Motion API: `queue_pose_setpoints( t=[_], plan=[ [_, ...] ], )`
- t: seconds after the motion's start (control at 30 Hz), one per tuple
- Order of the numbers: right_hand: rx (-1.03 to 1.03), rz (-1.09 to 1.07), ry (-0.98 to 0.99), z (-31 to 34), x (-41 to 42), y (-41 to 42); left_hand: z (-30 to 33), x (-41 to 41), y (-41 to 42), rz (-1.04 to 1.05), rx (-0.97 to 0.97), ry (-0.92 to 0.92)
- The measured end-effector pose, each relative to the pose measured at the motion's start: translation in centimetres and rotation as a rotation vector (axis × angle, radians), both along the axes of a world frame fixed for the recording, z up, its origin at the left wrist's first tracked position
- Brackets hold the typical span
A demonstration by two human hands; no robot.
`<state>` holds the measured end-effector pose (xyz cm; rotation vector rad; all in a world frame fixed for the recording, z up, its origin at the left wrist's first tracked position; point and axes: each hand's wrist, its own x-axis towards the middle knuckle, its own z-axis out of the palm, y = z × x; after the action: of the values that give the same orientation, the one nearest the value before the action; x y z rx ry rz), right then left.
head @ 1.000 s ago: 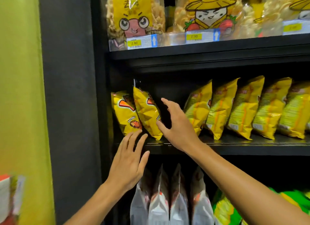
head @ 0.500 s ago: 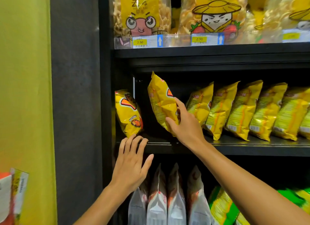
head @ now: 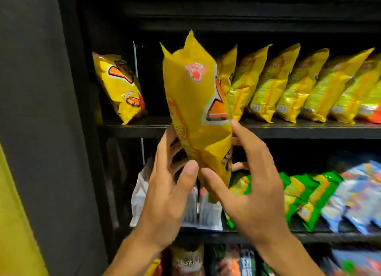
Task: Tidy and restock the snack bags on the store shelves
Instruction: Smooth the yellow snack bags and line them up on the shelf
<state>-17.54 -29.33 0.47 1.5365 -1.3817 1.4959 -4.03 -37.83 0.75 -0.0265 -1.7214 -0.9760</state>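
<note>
At the far left of the middle shelf [head: 288, 129], one yellow snack bag [head: 120, 90] leans alone against the cabinet side, with an open gap to its right. In front of that gap, clear of the shelf, a second yellow bag [head: 195, 111] is held upright between both hands. The left hand [head: 165, 193] cups the bag's lower left edge: thumb on the front near the bottom seam, fingers curled behind. The right hand [head: 251, 185] holds the lower right edge, thumb on the front and fingers spread behind; the fingertips show past the bag. Both grips sit low, so the tall upper part is unsupported. To the right, a row of yellow bags [head: 299, 86] leans in overlapping order along the same shelf, the nearest one just beside the held bag. Below, white bags [head: 142, 197] and green bags [head: 305, 197] fill the lower shelf. Risk assessment: a low grip on slick film may let the bag tip or slip. Excess squeeze may crush the contents. Inserting it carelessly may knock the adjacent row or topple the lone bag.
</note>
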Motion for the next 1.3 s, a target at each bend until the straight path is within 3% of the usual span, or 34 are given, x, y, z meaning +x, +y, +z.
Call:
queue_pose_setpoints(
  t=[0.13,0.37,0.53,0.6,0.77,0.9,1.13,1.3],
  plan=[
    [0.131,0.06,0.044,-5.7,0.6,1.5,-4.3,0.7,0.8,0.072,0.226,-0.092],
    [0.284,0.159,0.041,-12.1,0.2,3.6,-9.4,1.1,1.8,0.041,0.376,-0.14],
    [0.165,0.421,-0.588,-12.9,-1.2,4.5,-13.0,1.8,2.9,0.009,0.506,-0.255],
    [0.215,0.494,-0.751,-12.7,-2.1,4.1,-14.9,2.2,3.1,-0.008,0.528,-0.334],
    [0.504,0.696,-0.938,-14.5,-2.6,3.9,-19.1,2.9,4.5,-0.005,0.652,-0.468],
    [0.462,0.719,-1.03,-17.0,-1.9,5.0,-21.1,3.1,5.9,-0.069,0.702,-0.528],
    [0.44,0.719,-1.082,-21.7,-1.0,6.4,-21.3,1.7,6.9,0.044,0.759,-0.297],
    [0.504,0.797,-1.056,-22.8,-2.1,7.9,-21.5,1.3,7.6,0.167,0.725,-0.265]
  ],
)
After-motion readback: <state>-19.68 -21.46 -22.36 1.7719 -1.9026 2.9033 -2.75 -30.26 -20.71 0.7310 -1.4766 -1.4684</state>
